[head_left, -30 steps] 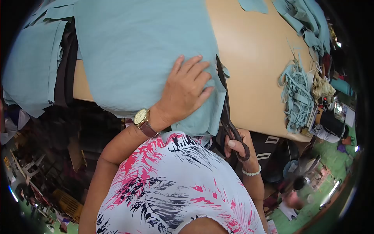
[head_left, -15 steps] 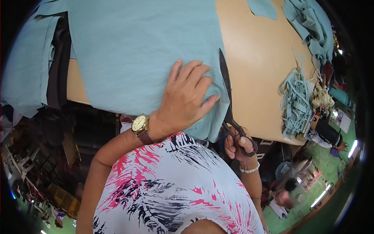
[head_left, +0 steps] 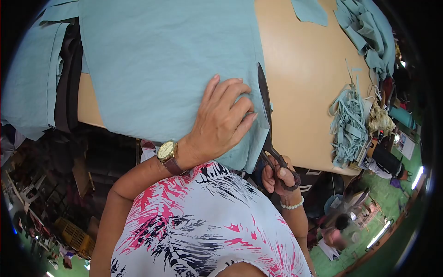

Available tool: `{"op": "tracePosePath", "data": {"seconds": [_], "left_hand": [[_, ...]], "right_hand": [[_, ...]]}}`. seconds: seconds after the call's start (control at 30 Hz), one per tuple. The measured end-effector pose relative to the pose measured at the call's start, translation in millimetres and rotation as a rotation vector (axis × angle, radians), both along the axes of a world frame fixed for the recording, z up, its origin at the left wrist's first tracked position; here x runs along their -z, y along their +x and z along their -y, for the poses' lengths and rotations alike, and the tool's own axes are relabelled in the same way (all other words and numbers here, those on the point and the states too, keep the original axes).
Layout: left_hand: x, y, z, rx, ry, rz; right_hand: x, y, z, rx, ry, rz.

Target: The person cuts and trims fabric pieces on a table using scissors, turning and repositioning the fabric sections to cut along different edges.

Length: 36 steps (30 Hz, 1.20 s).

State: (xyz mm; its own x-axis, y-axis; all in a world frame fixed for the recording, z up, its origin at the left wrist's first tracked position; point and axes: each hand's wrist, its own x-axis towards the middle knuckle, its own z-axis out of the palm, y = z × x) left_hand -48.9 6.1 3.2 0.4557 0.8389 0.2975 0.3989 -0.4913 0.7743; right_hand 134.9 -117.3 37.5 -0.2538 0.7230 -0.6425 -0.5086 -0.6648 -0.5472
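Observation:
A large piece of light blue-green fabric (head_left: 157,64) lies over the table, its right edge running down past my fingers. My left hand (head_left: 221,117) rests palm down on this fabric, fingers apart and slightly bent, a watch on its wrist. In my right hand (head_left: 279,177) are the handles of large dark fabric scissors (head_left: 266,106). Their long blades point away from me along the fabric's right edge, and look nearly closed. Whether fabric lies between the blades I cannot tell.
Thin fabric strips (head_left: 350,124) are heaped at the table's right edge, with crumpled fabric (head_left: 367,34) behind them. More fabric (head_left: 30,78) and a dark folded cloth (head_left: 69,83) lie at left. Another person (head_left: 339,231) is at lower right, beyond the tan table (head_left: 304,111).
The scissors and my right hand have shifted slightly toward me and to the left. My left fingers are a little more bent on the fabric.

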Motion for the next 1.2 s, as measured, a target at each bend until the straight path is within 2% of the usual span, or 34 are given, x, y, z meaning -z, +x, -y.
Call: {"op": "tracePosePath", "data": {"seconds": [0.57, 0.67, 0.87, 0.97, 1.07, 1.2], "left_hand": [[-3, 0, 1, -0.01, -0.019, -0.043], [-9, -1, 5, -0.037, -0.021, -0.08], [-4, -12, 6, 0.08, 0.032, -0.153], [-6, -13, 4, 0.132, -0.014, 0.008], [-5, -11, 5, 0.18, -0.06, 0.123], [-6, -14, 6, 0.228, -0.1, 0.143]], "right_hand": [[-2, 0, 1, -0.018, -0.032, 0.032], [-4, 2, 2, -0.108, -0.045, 0.141], [-9, 2, 1, -0.088, -0.021, 0.15], [-7, 4, -4, -0.073, 0.053, 0.106], [-11, 1, -18, -0.13, 0.057, 0.221], [-13, -6, -35, -0.164, 0.086, 0.279]]}}
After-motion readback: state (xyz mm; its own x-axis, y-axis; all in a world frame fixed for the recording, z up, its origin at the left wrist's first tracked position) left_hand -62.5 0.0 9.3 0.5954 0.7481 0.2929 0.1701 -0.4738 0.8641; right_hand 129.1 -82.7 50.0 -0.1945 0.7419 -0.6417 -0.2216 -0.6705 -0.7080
